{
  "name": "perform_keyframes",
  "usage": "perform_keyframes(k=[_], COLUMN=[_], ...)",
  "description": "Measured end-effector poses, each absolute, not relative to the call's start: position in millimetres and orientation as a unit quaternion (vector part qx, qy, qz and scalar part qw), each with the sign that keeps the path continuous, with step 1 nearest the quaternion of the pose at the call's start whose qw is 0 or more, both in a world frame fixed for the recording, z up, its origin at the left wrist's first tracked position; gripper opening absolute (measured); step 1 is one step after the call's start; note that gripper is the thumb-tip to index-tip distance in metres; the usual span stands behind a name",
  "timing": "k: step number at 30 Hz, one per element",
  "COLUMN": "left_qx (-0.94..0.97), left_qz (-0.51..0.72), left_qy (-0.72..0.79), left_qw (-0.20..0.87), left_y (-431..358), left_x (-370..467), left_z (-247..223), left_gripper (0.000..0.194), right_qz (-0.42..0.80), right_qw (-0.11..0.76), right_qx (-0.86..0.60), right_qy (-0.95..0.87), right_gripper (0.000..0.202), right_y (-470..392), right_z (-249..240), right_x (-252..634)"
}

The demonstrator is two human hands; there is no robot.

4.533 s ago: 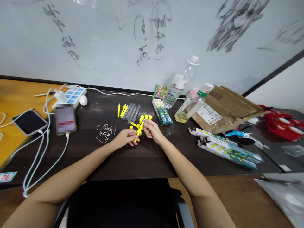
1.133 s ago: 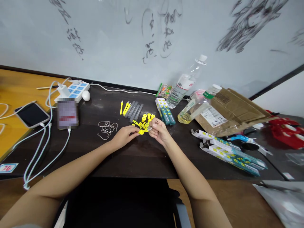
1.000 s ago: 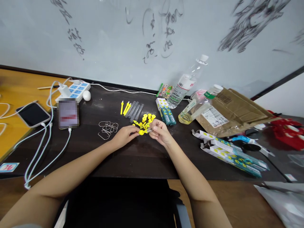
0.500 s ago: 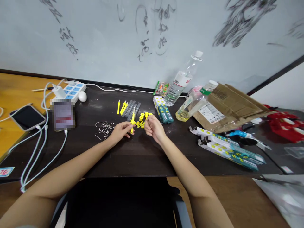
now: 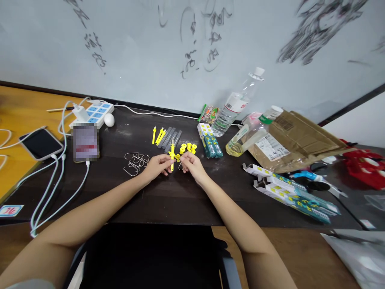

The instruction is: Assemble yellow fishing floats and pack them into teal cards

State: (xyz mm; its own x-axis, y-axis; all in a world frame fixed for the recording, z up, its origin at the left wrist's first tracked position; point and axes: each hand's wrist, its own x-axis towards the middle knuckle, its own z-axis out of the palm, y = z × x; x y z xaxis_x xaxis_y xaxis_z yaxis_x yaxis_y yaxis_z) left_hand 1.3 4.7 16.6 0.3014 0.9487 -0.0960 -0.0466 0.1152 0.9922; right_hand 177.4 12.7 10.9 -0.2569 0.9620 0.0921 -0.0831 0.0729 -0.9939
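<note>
My left hand (image 5: 159, 165) is closed, its thumb and fingers pinching a yellow plastic rod (image 5: 172, 164) that stands upright with a narrow upper end. Close beside it, my right hand (image 5: 192, 165) is closed on a thin metal wire hook (image 5: 180, 165), which shows only in part. Just behind the hands lie several small yellow plastic caps (image 5: 189, 148). Several clear plastic tubes (image 5: 169, 137) and a few more yellow rods (image 5: 160, 136) rest farther back. A tangle of metal wire hooks (image 5: 136, 162) lies left of my left hand.
Cardboard boxes (image 5: 210, 140) stand behind on the right, with opened boxes (image 5: 291, 192) nearer. Two bottles (image 5: 231, 112) lean by a brown parcel (image 5: 297, 136). At left are a power strip (image 5: 96, 113), a blurred-out phone (image 5: 86, 142), another phone (image 5: 41, 143) and white cables (image 5: 49, 192).
My right hand has come down and left toward the yellow rod, and the wire hook now shows at its fingertips. My left hand still holds the rod. The view has shifted slightly.
</note>
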Motion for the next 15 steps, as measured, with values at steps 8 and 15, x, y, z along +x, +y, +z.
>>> perform_keyframes(k=[8,15], left_qx=[0.543,0.570], left_qz=[0.401,0.402], left_qy=[0.427,0.419], left_qw=[0.602,0.581], left_y=[5.5,5.5], left_x=[0.1,-0.1], left_z=[15.8,14.8], left_gripper=[0.025,0.027], right_qz=[0.585,0.597], right_qw=[0.452,0.487], right_qx=[-0.364,-0.345], right_qy=[-0.567,-0.536], right_gripper=[0.030,0.037], right_y=[12.4,9.9], right_z=[7.7,12.6], right_x=[177.9,178.1])
